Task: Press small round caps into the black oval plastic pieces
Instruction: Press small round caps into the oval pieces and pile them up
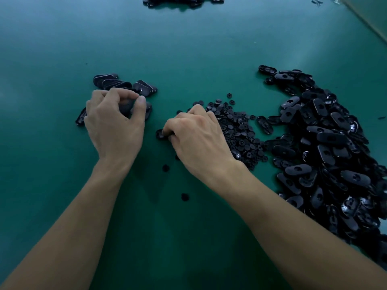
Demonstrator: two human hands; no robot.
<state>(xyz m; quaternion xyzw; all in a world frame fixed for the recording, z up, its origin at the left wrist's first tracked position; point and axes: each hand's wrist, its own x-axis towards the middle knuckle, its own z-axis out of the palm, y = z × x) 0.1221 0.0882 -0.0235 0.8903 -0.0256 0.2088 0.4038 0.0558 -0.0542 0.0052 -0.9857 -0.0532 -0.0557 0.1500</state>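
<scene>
- Left hand (115, 122): grip curled round an oval piece (125, 107), at the small stack (117, 82).
- Right hand (196, 137): grip pinching a black piece (160, 134), beside the cap pile (236, 126).
- Large oval-piece heap (326, 143) at right of the green worktop (188, 49).

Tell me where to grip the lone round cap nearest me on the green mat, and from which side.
Pinch the lone cap by its rim, thumb and forefinger on opposite edges, coming down from above. It looks like a low disc lying flat on the green mat, so its sides offer little to catch, and it lies clear of the cap pile.
</scene>
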